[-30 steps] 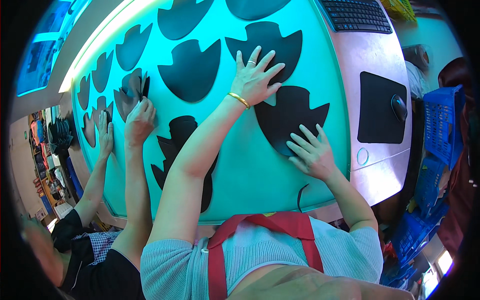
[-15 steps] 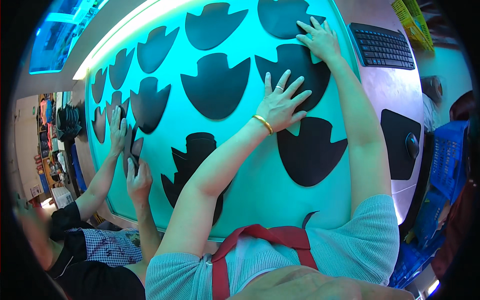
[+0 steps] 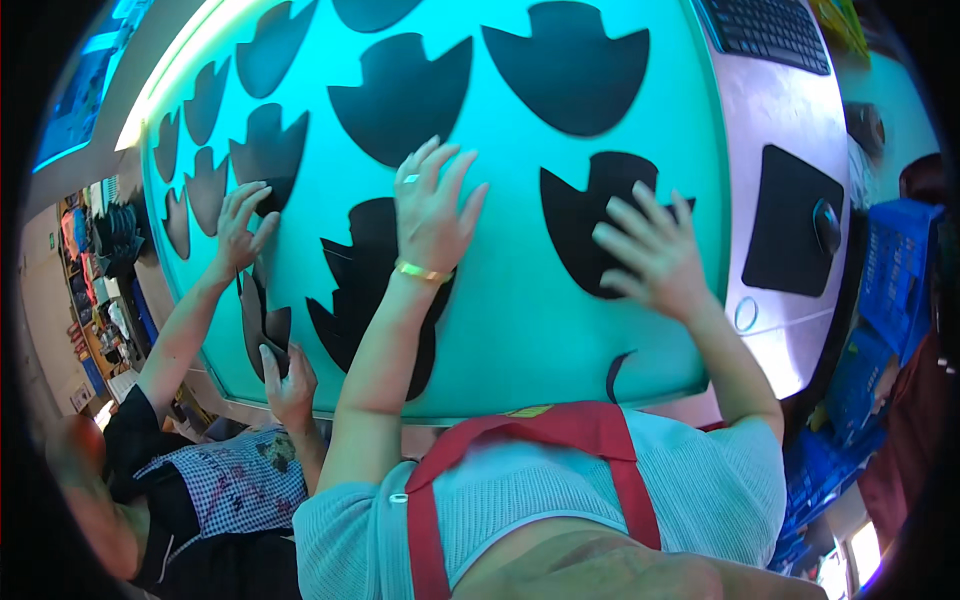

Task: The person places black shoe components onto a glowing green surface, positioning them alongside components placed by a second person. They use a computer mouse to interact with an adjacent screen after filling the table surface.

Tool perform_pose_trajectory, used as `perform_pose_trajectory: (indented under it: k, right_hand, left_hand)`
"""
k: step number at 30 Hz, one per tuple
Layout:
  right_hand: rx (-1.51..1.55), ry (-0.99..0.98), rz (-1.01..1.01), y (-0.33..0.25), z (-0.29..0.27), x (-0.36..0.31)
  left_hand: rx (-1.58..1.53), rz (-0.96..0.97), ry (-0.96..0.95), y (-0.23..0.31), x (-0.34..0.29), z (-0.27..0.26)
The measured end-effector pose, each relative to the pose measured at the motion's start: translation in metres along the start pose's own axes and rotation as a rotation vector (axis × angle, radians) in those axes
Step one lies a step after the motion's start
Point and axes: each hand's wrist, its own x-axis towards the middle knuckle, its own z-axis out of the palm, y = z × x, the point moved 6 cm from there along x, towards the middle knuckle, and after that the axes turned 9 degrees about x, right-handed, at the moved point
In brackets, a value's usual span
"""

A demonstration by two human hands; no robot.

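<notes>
On a teal-lit table lie several flat black leather-like pieces, each with a rounded edge, a squared tab and pointed corners. My left hand (image 3: 436, 208), with a ring and a gold bangle, is open beside an overlapping stack of black pieces (image 3: 370, 275); its fingertips reach toward another black piece (image 3: 400, 95). Blurred by motion, my right hand (image 3: 655, 258) spreads open over the right part of the nearest single black piece (image 3: 575, 225). Whether it touches that piece I cannot tell. Neither hand holds anything.
At left, a co-worker's hands (image 3: 290, 385) handle a dark piece (image 3: 258, 320). A thin black curved strip (image 3: 617, 375) lies near the table's front edge. To the right are a keyboard (image 3: 765, 32), a mouse (image 3: 826, 227) on a black pad (image 3: 785, 235), and blue crates (image 3: 893, 270).
Both my hands have drawn back toward me from the far right pieces, the left also moving leftward. The view has shifted, so the table's pieces appear higher.
</notes>
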Motion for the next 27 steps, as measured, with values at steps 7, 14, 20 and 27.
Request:
perform_pose_trajectory:
  k: [7, 14, 20, 27]
  right_hand:
    - [-0.049, -0.077, 0.082, 0.002, 0.034, -0.039]
    - [-0.045, -0.124, 0.0, -0.017, 0.023, -0.024]
    - [0.201, 0.023, -0.301, -0.127, 0.089, 0.034]
    - [-0.044, -0.009, -0.39, -0.193, 0.195, 0.088]
  left_hand:
    - [-0.104, 0.022, -0.054, 0.022, -0.115, -0.028]
    - [0.206, -0.259, -0.092, -0.005, -0.162, -0.074]
    - [0.183, -0.194, -0.152, -0.031, -0.185, -0.075]
    - [-0.026, -0.346, 0.075, -0.036, -0.214, -0.101]
